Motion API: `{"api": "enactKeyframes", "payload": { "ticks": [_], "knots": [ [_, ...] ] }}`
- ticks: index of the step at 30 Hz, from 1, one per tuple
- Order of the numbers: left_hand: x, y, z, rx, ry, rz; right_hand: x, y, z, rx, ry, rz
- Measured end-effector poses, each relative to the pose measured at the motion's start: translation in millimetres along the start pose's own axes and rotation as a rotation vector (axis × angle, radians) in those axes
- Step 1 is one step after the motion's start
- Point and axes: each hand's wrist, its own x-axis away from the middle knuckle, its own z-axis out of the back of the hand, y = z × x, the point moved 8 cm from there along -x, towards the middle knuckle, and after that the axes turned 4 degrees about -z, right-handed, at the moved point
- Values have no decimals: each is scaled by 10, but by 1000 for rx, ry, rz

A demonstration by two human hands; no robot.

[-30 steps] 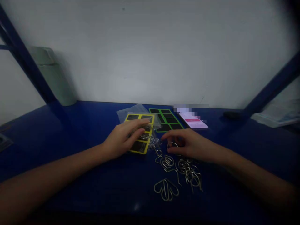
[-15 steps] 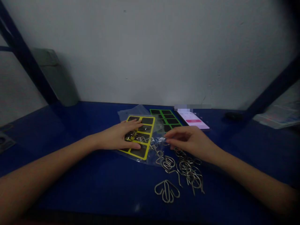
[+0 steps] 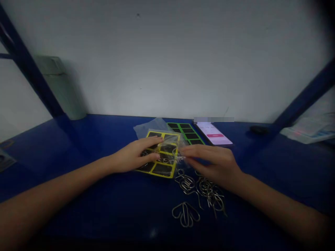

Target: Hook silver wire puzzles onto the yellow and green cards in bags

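Observation:
My left hand point(image 3: 138, 153) lies with fingers stretched and thumb apart on a clear plastic bag point(image 3: 170, 139). Under the clear plastic shows a black card with a yellow grid point(image 3: 169, 176), and shiny metal wire pieces point(image 3: 167, 159) show there too. At the bag's right edge, the fingers of my right hand point(image 3: 209, 158) are pinched together on a metal wire puzzle piece point(image 3: 175, 151), mostly hidden by the fingertips. Several tangled wire puzzles point(image 3: 209, 191) lie just below that hand. Nearer the front is a heart-shaped wire puzzle point(image 3: 185, 214).
Behind the bag are a green-gridded black card point(image 3: 190, 130) and a phone point(image 3: 216, 134) with a lit screen. A grey-green bottle point(image 3: 65, 90) stands at the back left. On the right are a small dark object point(image 3: 259, 130) and a white package point(image 3: 309, 129). Blue posts flank the blue table point(image 3: 104, 209).
My right hand has moved slightly left, over the bag's edge. The bag and yellow-gridded card have shifted a little right, and some wire pieces near the edge are now under the plastic.

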Motion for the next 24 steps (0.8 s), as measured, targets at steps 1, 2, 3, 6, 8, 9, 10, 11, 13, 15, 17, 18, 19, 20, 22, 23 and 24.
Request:
{"api": "enactKeyframes", "payload": {
  "ticks": [1, 2, 3, 6, 8, 9, 10, 11, 13, 15, 17, 18, 19, 20, 22, 23, 24],
  "knots": [
    [-3, 16, 2, 12, 5, -11, 0, -18, -50, 7, -22, 24],
    [-6, 33, 6, 26, 11, -22, 1, -30, -108, 4, -55, 44],
    [-8, 46, 12, 41, 17, -30, 4, -36, -168, -7, -98, 60],
    [-11, 52, 32, 67, 32, -27, 8, -6, -252, -39, -172, 62],
    [-11, 39, 45, 62, 40, -21, 1, 68, -201, -36, -146, 8],
    [-10, 28, 50, 53, 43, -16, -2, 116, -157, -31, -120, -30],
    [-10, 15, 55, 43, 46, -11, -3, 162, -119, -30, -105, -65],
    [-9, 1, 56, 34, 46, -4, 0, 196, -96, -38, -106, -86],
    [-9, -35, 59, 16, 49, 20, 13, 216, -97, -71, -148, -74],
    [-9, -63, 58, 3, 51, 35, 35, 197, -140, -107, -217, -28],
    [-10, -81, 54, -3, 49, 39, 59, 189, -193, -135, -280, -11],
    [-9, -91, 53, -5, 48, 40, 69, 196, -214, -143, -303, -19],
    [-8, -102, 51, -8, 46, 43, 78, 206, -232, -147, -324, -33],
    [-7, -117, 54, -10, 48, 49, 86, 220, -247, -146, -343, -51],
    [-3, -150, 68, -18, 60, 68, 101, 261, -271, -125, -380, -95],
    [-2, -162, 77, -21, 67, 74, 108, 281, -280, -110, -394, -112],
    [-1, -170, 85, -22, 73, 77, 114, 299, -287, -99, -406, -122]
  ]
}}
